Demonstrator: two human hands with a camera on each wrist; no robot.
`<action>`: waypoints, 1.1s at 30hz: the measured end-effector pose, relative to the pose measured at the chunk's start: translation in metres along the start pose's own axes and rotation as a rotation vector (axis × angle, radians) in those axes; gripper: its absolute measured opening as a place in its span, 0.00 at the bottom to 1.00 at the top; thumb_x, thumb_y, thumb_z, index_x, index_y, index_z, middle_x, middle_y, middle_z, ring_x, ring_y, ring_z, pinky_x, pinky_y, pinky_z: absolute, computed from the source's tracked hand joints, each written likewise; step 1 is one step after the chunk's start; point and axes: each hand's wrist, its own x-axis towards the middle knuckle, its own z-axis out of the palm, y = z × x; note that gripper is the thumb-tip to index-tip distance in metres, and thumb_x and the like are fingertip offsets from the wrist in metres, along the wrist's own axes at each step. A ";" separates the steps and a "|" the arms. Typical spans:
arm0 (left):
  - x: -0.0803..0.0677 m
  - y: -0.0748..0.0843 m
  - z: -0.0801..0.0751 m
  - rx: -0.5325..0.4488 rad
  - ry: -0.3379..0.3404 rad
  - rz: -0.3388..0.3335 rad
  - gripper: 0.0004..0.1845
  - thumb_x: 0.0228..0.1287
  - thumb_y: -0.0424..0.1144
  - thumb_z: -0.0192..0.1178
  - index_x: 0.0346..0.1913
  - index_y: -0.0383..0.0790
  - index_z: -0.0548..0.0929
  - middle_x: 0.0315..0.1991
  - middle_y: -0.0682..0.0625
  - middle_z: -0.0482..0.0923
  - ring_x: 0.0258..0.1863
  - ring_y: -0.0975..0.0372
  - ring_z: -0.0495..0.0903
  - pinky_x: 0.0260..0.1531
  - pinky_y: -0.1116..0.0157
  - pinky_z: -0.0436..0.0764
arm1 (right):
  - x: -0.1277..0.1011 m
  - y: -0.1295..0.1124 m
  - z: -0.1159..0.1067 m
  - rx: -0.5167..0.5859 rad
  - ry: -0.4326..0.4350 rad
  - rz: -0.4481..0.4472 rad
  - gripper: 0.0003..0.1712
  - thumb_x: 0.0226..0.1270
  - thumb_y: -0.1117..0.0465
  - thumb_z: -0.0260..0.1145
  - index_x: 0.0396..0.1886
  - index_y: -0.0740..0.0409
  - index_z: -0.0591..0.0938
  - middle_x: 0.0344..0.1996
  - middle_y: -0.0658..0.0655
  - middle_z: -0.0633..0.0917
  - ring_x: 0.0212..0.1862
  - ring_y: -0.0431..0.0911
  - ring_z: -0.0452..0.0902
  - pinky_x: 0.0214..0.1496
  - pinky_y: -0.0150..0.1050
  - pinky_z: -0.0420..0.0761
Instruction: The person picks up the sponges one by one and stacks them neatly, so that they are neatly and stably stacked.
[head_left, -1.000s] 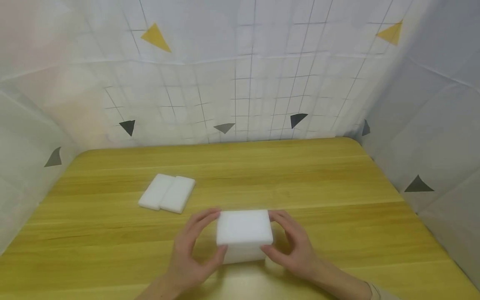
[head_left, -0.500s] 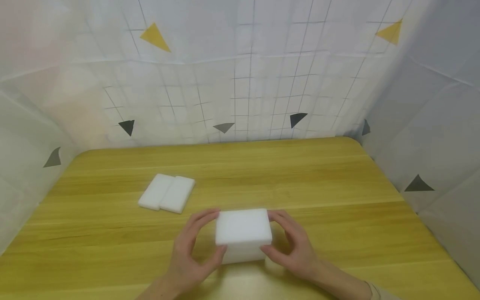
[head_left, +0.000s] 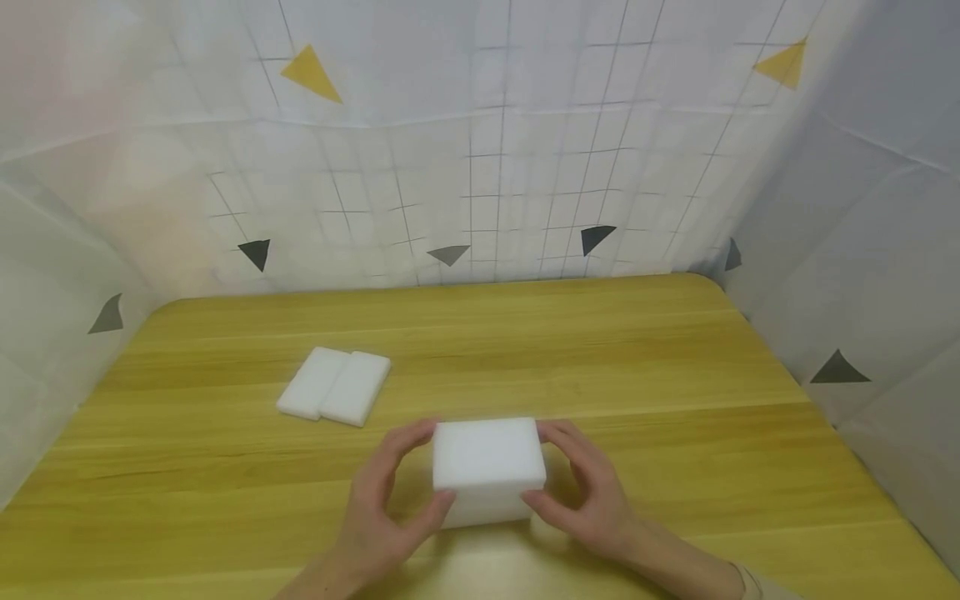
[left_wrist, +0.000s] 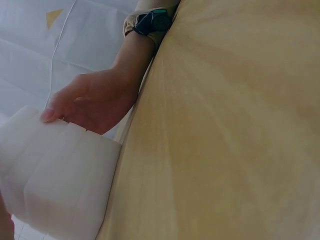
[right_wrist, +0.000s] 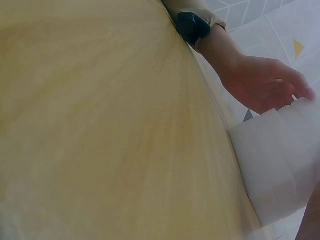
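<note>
Near the front edge of a yellow wooden counter (head_left: pixel 615 358), a person's left hand (head_left: pixel 382 508) and right hand (head_left: pixel 588 492) clasp a stack of white foam blocks (head_left: pixel 487 467) from either side, fingers curled along its far edge and thumbs pressed against its near face. Both forearms angle inward from the bottom of the head view, the wrists resting low over the counter, and a beige sleeve cuff shows at the right wrist. Seen from the left wrist camera, the stack (left_wrist: pixel 55 175) shows several layers with the right hand (left_wrist: pixel 95 102) cupped behind it; the right wrist camera shows the same layered stack (right_wrist: pixel 280 165) with the left hand (right_wrist: pixel 262 85) at its far side. Farther back and to the left, well apart from the hands, two flat white foam blocks (head_left: pixel 334 386) lie side by side, touching along their long edges. White grid-patterned sheets (head_left: pixel 480 142) with scattered yellow and dark triangles enclose the counter on three sides.
</note>
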 end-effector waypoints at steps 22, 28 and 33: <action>0.005 0.002 0.002 0.016 0.031 0.054 0.28 0.60 0.32 0.69 0.56 0.14 0.72 0.55 0.33 0.78 0.59 0.55 0.77 0.66 0.67 0.74 | 0.014 -0.006 0.005 0.082 0.011 0.060 0.37 0.58 0.71 0.73 0.63 0.81 0.68 0.57 0.67 0.77 0.61 0.48 0.72 0.70 0.34 0.70; -0.007 -0.016 -0.010 0.097 0.026 -0.016 0.24 0.65 0.30 0.60 0.60 0.17 0.71 0.58 0.34 0.77 0.62 0.55 0.75 0.67 0.67 0.71 | 0.014 -0.004 0.007 0.097 0.038 0.033 0.35 0.58 0.71 0.73 0.62 0.82 0.69 0.54 0.66 0.79 0.60 0.48 0.74 0.69 0.35 0.71; -0.004 -0.035 -0.037 0.363 0.098 -0.093 0.22 0.60 0.26 0.58 0.59 0.26 0.77 0.55 0.36 0.80 0.58 0.53 0.78 0.65 0.70 0.72 | 0.014 -0.003 0.008 0.104 0.039 0.013 0.35 0.58 0.71 0.73 0.61 0.81 0.69 0.54 0.66 0.79 0.59 0.48 0.74 0.69 0.35 0.72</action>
